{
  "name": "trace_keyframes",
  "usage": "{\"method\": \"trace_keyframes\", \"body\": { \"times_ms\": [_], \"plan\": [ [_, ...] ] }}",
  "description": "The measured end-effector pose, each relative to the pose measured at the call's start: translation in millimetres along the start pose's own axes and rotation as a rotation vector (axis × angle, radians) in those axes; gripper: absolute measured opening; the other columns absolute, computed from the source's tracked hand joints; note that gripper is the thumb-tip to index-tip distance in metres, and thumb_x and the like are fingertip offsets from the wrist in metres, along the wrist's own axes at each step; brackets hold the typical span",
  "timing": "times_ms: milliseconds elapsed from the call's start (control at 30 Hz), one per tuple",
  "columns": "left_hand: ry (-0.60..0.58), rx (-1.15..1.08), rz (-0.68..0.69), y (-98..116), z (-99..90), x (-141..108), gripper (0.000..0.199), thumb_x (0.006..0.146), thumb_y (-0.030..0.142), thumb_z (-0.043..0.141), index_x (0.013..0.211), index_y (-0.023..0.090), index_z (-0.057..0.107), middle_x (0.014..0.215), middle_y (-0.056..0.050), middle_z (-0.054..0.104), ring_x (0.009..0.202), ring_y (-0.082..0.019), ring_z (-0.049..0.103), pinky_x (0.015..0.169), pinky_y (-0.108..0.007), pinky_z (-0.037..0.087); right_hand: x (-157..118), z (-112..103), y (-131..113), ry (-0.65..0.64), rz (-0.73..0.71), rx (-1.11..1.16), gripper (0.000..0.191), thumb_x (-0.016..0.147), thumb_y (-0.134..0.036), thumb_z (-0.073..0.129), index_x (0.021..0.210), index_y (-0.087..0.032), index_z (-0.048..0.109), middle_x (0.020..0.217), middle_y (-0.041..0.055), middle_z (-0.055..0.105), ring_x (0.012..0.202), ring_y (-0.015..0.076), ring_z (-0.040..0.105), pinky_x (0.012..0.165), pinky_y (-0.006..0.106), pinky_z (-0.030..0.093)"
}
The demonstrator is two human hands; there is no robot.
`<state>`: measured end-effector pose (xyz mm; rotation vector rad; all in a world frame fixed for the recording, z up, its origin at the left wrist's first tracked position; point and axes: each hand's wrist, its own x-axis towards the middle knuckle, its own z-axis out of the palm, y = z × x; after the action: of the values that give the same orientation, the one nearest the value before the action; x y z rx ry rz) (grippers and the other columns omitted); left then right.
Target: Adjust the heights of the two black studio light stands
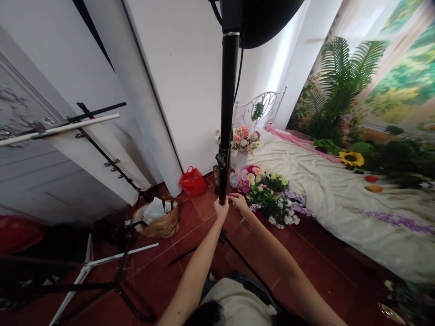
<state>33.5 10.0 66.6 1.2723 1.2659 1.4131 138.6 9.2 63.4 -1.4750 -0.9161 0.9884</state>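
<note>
A black light stand point(230, 77) rises upright in front of me, with a dark round lamp head point(268, 20) cut off by the top edge. My left hand point(221, 209) is wrapped round the pole low down, below a clamp knob point(221, 159). Just to the right of the pole, my right hand point(239, 202) has its fingertips pinched together against a small dark part at the pole's side, too small to make out. A thin black cable point(240, 68) runs down along the pole. The stand's legs point(243, 259) spread on the floor beneath my arms.
Artificial flowers point(260, 181) lie right of the pole, beside a bed with a cream cover point(326, 190). A red bag point(193, 182) stands by the wall, and a woven basket point(163, 222) to the left. White and black stand legs point(86, 267) cross the floor at left.
</note>
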Motion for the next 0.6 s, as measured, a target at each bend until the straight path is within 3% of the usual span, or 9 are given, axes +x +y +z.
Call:
{"method": "trace_keyframes", "body": {
  "times_ms": [100, 233, 400, 600],
  "plan": [
    [0.011, 0.007, -0.006, 1, 0.2, 0, 0.031, 0.069, 0.043, 0.061, 0.061, 0.013, 0.061, 0.058, -0.004, 0.058, 0.053, -0.013, 0.052, 0.051, -0.022, 0.039, 0, -8, 0, 0.019, -0.111, 0.064, 0.032, 0.068, -0.044, 0.063, 0.086, -0.017, 0.058, 0.071, 0.0016, 0.063, 0.066, 0.0140, 0.060, 0.057, 0.023, 0.047],
    [0.015, 0.031, -0.025, 0, 0.0, 0, 0.032, 0.068, 0.044, 0.062, 0.060, 0.013, 0.060, 0.057, -0.004, 0.058, 0.053, -0.013, 0.052, 0.050, -0.021, 0.038, -8, -16, 14, -0.168, -0.144, 0.090, 0.034, 0.071, -0.050, 0.059, 0.087, -0.019, 0.058, 0.092, 0.0040, 0.065, 0.086, 0.0158, 0.061, 0.070, 0.026, 0.050],
    [0.005, 0.050, -0.024, -2, 0.4, -1, 0.034, 0.070, 0.045, 0.060, 0.058, 0.013, 0.059, 0.054, -0.004, 0.056, 0.051, -0.013, 0.052, 0.047, -0.021, 0.037, -12, -6, 23, -0.068, -0.071, 0.042, 0.043, 0.072, -0.059, 0.054, 0.087, -0.019, 0.052, 0.068, -0.0009, 0.059, 0.063, 0.0136, 0.058, 0.061, 0.027, 0.049],
    [0.005, 0.004, -0.047, -3, 0.2, 0, 0.031, 0.067, 0.044, 0.062, 0.062, 0.013, 0.061, 0.057, -0.005, 0.059, 0.054, -0.013, 0.054, 0.048, -0.021, 0.040, -17, 3, 5, 0.045, -0.080, -0.155, 0.048, 0.071, -0.061, 0.055, 0.086, -0.016, 0.057, 0.062, 0.0004, 0.059, 0.058, 0.0142, 0.057, 0.054, 0.024, 0.046]
  ]
}}
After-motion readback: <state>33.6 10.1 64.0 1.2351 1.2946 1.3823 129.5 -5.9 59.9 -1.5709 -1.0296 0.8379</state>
